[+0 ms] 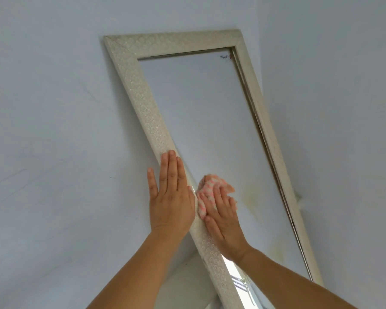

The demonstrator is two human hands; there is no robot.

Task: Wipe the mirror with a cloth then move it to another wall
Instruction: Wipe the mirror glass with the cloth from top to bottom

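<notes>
Framed mirror (205, 121) against pale wall (54, 108); yellowish smears on glass.

pale blue-grey wall (54, 108), faintly scuffed, meeting another wall (343, 85) at right.

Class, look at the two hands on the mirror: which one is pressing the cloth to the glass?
The right hand presses the pink-patterned cloth against the glass; the left hand lies flat on the mirror's frame, holding nothing.

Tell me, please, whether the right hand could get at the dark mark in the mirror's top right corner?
Probably yes: the glass between the right hand and the mark is bare, though far up.
</notes>
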